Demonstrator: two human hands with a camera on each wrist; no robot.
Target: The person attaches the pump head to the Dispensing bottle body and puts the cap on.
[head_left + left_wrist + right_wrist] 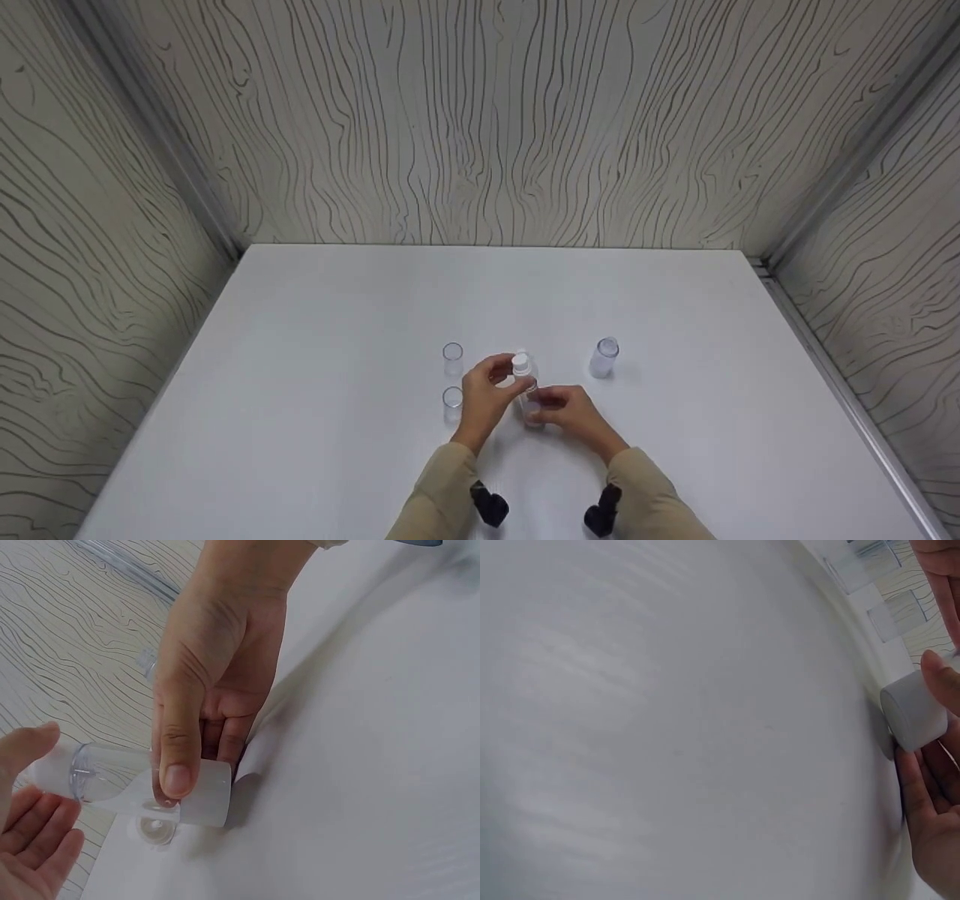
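Note:
Both hands hold one clear plastic bottle (120, 761) between them, upright over the table in the head view. The left hand (486, 397) has its thumb and fingers around the bottle's white top (520, 364). Lower down, the right hand (577, 414) grips near the white base (210, 799), thumb on one side and fingers on the other. The base is close over the tabletop in the right wrist view (915, 716). Fingers hide part of the bottle's middle. Behind the bottle, a small round white piece (156, 829) shows in the left wrist view.
Two clear open cylinders (453, 367) stand in a column left of the left hand, the nearer one (451, 412) close beside it. A clear narrow-necked container (602, 362) stands beyond the right hand. Patterned walls (480, 135) border the white table (315, 360).

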